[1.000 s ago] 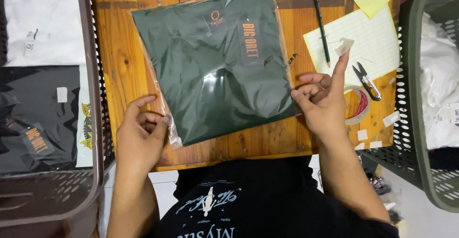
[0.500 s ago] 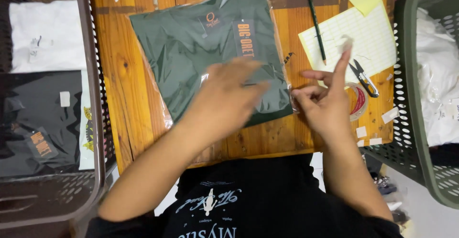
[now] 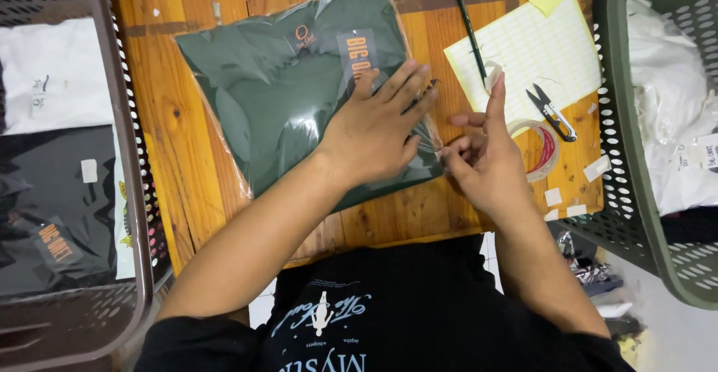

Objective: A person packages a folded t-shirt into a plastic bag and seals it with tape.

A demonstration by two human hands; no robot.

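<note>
A dark green folded garment in a clear plastic bag (image 3: pixel 284 103) lies on the wooden table (image 3: pixel 172 140). My left hand (image 3: pixel 378 129) lies flat on the bag's right part, fingers spread, pressing it down. My right hand (image 3: pixel 482 155) is at the bag's right edge, thumb and fingers pinching the plastic there. A small piece of clear tape (image 3: pixel 492 73) sticks to its raised forefinger.
A lined paper sheet (image 3: pixel 538 50), a dark pen (image 3: pixel 470 24), small scissors (image 3: pixel 552 112) and a tape roll (image 3: pixel 544 148) lie to the right. A brown basket (image 3: pixel 127 192) of bagged garments stands on the left, a green basket (image 3: pixel 621 192) with white garments on the right.
My left hand has crossed from the bag's lower left corner to its right part and now presses it. My right hand has shifted slightly, still with tape on the forefinger.
</note>
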